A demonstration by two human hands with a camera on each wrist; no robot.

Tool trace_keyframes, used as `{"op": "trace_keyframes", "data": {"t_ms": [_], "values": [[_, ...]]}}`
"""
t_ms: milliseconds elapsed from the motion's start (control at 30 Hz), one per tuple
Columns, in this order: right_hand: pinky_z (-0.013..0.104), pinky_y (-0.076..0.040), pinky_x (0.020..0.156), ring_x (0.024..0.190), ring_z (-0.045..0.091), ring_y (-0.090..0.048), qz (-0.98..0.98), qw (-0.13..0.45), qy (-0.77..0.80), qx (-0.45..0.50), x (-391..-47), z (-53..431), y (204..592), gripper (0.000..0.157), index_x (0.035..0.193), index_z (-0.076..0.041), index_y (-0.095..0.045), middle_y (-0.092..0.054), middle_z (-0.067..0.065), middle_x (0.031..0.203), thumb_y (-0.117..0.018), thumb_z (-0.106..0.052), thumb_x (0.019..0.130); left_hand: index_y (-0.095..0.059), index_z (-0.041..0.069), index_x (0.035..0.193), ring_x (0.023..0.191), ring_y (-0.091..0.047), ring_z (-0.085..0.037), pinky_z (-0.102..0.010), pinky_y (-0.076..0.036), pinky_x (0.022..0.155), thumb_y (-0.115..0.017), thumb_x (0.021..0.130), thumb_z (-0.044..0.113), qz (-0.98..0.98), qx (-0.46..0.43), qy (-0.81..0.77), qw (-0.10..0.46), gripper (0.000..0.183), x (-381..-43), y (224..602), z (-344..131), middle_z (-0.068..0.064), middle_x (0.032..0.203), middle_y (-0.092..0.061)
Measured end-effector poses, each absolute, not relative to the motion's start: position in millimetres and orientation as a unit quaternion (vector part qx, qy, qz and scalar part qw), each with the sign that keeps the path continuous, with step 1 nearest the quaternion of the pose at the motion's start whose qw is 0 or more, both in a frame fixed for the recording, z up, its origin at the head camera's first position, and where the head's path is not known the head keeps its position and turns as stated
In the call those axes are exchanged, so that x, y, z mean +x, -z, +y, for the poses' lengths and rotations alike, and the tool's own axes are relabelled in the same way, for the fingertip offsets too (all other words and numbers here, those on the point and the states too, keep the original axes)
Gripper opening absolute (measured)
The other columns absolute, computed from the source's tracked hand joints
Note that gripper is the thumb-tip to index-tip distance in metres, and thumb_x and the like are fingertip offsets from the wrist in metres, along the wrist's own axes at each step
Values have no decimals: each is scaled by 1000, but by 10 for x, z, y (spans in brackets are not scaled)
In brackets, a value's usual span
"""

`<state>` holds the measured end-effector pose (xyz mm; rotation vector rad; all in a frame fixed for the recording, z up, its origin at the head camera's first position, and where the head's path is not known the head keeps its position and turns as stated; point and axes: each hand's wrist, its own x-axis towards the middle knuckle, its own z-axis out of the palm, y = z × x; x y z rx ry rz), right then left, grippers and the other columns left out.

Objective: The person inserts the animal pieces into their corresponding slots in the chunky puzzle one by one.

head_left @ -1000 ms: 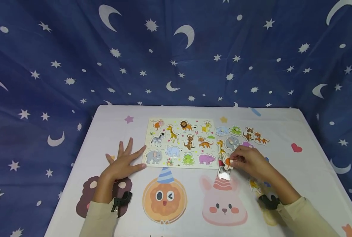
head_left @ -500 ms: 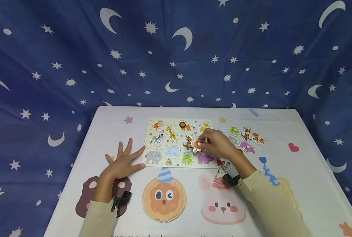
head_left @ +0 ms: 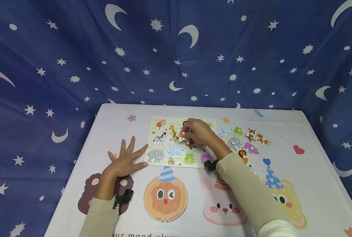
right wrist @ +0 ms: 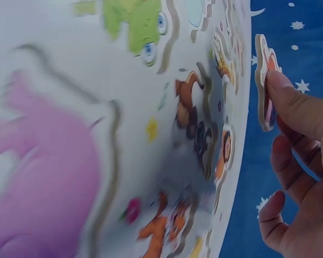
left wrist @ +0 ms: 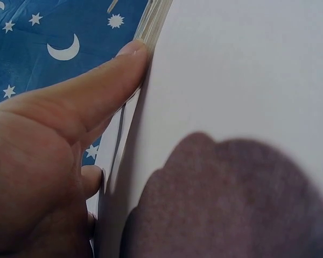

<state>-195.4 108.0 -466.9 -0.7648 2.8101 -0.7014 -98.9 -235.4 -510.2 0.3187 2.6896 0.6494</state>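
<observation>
Over from the loose pieces on the right, where it was a second ago, an orange animal piece (head_left: 180, 135) now hangs above the puzzle board (head_left: 197, 164), near the giraffe picture (head_left: 172, 132). At far left, the left hand (head_left: 125, 164) lies on the white tablecloth (head_left: 128, 223), fingers spread apart, its thumb touching the board's left edge. Monkey (head_left: 160, 123), zebra (head_left: 159, 138) and elephant (head_left: 155, 155) pictures line that side of the board. Farther right, the right hand (head_left: 198, 131) pinches the orange piece between thumb and fingers; the right wrist view shows it tilted on edge, clear of the board. The hand hides part of the lion picture. Beyond the board's right edge lie the loose pieces: elephant piece (head_left: 234, 144), frog piece (head_left: 237, 131), lion piece (head_left: 245, 158), kangaroo piece (head_left: 250, 134), purple hippo piece (head_left: 250, 148) and, outermost, tiger piece (head_left: 262, 139). A beige sleeve (head_left: 250, 191) crosses just in front of them.
</observation>
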Motion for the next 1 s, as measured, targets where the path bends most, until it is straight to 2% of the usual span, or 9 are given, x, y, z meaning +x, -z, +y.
{"op": "trace_keyframes", "data": {"t_ms": [233,500,1000], "values": [[34,-50,73,83,15,-58,937,87,229,-251,-2179,836,4605,9,101,-20,-75,-64,-4,97,-74,-26,95,-34,40,158,153,24,-50,-88,25,94,-64,89,66,949,111,-232,182,80,-978,5067,-2353,-13,173,11],[35,-52,78,88,13,-60,933,101,230,-256,-2387,569,4567,8,101,-21,-73,-63,-6,98,-74,-28,96,-35,38,158,152,24,-51,-88,25,92,-64,91,65,949,114,-236,176,78,-995,5017,-2366,-14,172,10],[36,-50,83,90,14,-58,935,128,226,-241,-2591,295,4711,7,97,-22,-72,-61,-5,99,-73,-29,96,-34,40,158,153,24,-50,-88,26,93,-63,91,66,946,118,-239,183,77,-997,5072,-2368,-12,173,12]]}}
